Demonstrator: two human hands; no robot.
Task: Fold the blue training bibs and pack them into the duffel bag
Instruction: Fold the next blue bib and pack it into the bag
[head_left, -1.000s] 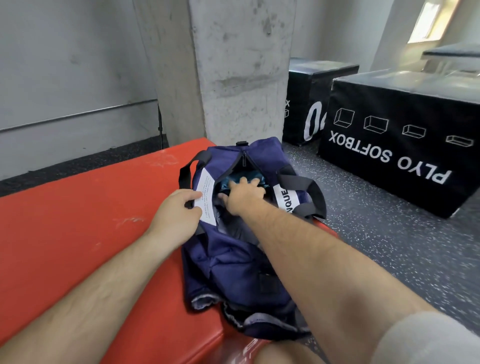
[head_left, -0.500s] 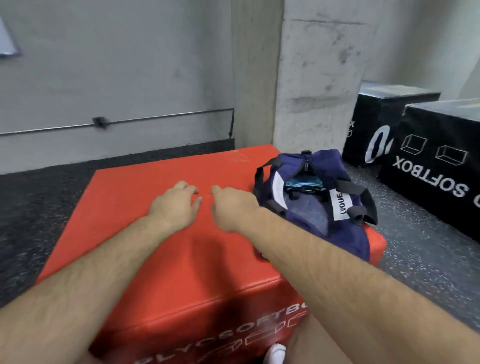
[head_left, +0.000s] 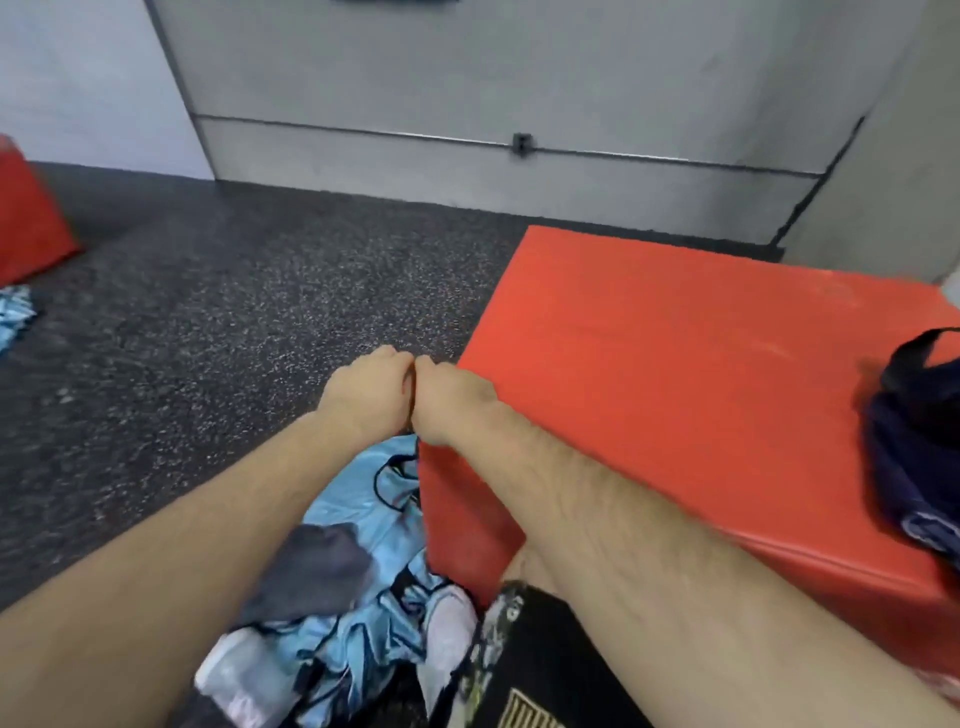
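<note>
Two lots of blue bibs lie unfolded on the floor (head_left: 208, 312): one bib (head_left: 13, 317) at the far left edge, and a crumpled pile (head_left: 366, 514) at lower centre under the forearms. Mid-frame, the left grip (head_left: 366, 397) and right grip (head_left: 449, 402) meet knuckle to knuckle, fingers curled down; whether they pinch anything cannot be told. Further right stands the red box (head_left: 675, 364), with the bag (head_left: 919, 441) on it at the right edge, its inside unseen. These bibs appear to await both folding and packing.
</note>
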